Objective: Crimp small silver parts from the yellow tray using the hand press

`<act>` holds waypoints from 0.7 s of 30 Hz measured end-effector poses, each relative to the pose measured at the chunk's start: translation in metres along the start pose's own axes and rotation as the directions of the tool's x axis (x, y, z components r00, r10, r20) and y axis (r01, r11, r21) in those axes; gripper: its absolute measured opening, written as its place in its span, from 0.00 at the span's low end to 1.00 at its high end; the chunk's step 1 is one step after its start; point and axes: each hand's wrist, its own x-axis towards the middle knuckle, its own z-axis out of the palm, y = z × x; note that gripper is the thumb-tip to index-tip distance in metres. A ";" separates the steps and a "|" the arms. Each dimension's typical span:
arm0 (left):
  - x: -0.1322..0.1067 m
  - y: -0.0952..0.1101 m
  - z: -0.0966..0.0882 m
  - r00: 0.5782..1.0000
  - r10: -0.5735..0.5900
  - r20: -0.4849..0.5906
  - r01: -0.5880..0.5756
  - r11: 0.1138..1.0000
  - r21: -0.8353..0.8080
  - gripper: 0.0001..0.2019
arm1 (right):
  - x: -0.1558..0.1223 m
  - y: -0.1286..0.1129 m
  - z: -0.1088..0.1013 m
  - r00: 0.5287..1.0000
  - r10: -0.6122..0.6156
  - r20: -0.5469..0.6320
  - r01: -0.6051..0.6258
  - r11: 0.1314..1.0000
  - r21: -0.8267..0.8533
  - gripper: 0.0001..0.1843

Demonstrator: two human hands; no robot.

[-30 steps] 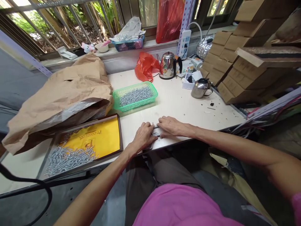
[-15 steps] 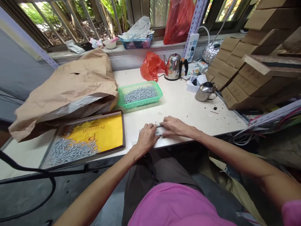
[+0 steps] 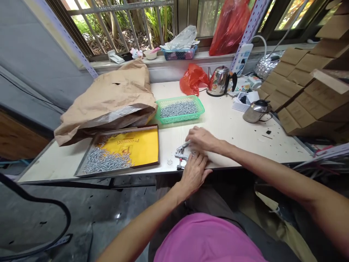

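Two hands were at work on one grey metal device (image 3: 179, 154), which lay on the table (image 3: 220, 122) in front of the green basket (image 3: 180, 119), near the table's edge. The left hand (image 3: 194, 169) lay over the device's right part with fingers extended close together; whether it gripped anything could not be told. The right hand (image 3: 201, 139), blurred, was bent with curled fingers just behind the left, between it and the basket; whether it held something could not be told either. Together they hid much of the device, leaving one red part (image 3: 180, 159) in sight at its left end.

The one green basket held one heap of small metal pins (image 3: 178, 109), too many to count. One tray (image 3: 159, 143), to the left and in front of the basket, held a second heap (image 3: 105, 160) and one yellow sheet (image 3: 145, 143). One brown paper sack (image 3: 117, 91) spread left of the basket, bulging up to its side and behind the tray.

Two metal pots stood to the basket's right: a kettle (image 3: 216, 85) farther back and a smaller pot (image 3: 255, 112). Two red bags, one crumpled (image 3: 192, 80) and one hanging (image 3: 229, 29), were behind the basket.
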 end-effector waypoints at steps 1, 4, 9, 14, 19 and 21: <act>-0.003 0.002 0.000 1.000 0.001 -0.002 -0.001 1.000 -0.007 0.22 | 0.002 -0.014 -0.001 0.990 -0.142 0.012 0.141 0.990 0.016 0.10; -0.024 0.015 -0.003 0.997 0.075 0.009 -0.074 0.997 -0.035 0.23 | 0.004 -0.050 0.002 0.918 -0.394 0.039 0.393 0.919 0.036 0.08; -0.075 0.015 -0.031 0.980 0.187 -0.065 -0.187 0.982 -0.002 0.12 | 0.004 -0.059 0.033 0.870 -0.486 -0.088 0.494 0.852 0.173 0.11; -0.115 -0.054 -0.106 0.890 -0.313 -0.332 0.374 0.917 0.140 0.11 | 0.011 -0.059 0.031 0.919 -0.255 -0.301 0.386 0.740 0.552 0.12; -0.126 -0.139 -0.167 0.713 -0.596 -0.371 0.698 0.653 0.293 0.12 | 0.054 -0.027 -0.026 0.807 0.188 -0.560 0.164 0.839 0.518 0.13; -0.123 -0.156 -0.175 0.702 -0.651 -0.289 0.710 0.608 0.355 0.13 | 0.081 0.006 -0.037 0.765 0.268 -0.586 0.055 0.879 0.473 0.16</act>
